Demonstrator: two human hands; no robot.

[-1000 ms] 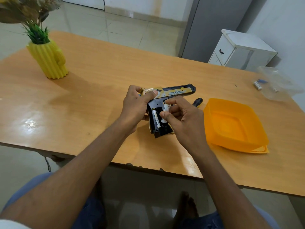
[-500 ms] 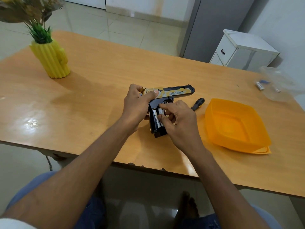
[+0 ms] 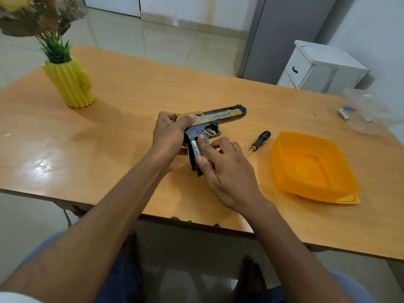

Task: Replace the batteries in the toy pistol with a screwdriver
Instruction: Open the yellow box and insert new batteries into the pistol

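Note:
The gold and black toy pistol (image 3: pixel 220 118) lies on its side on the wooden table (image 3: pixel 131 127), barrel pointing right. My left hand (image 3: pixel 171 136) grips its rear end and slide. The grip's battery bay is uncovered, with one silver battery (image 3: pixel 195 148) visible inside. My right hand (image 3: pixel 227 171) covers the rest of the bay, thumb and forefinger pressing on a second battery that is mostly hidden under them. A black and yellow screwdriver (image 3: pixel 259 142) lies on the table just right of the pistol.
An orange plastic bowl (image 3: pixel 310 169) sits to the right on its lid. A clear plastic bag (image 3: pixel 369 112) with loose batteries (image 3: pixel 343 114) lies at the far right. A yellow cactus-shaped vase (image 3: pixel 70 84) with flowers stands at the back left.
My right hand brought a battery down from above the grip into the bay and now presses it in. The left hand keeps its hold on the pistol.

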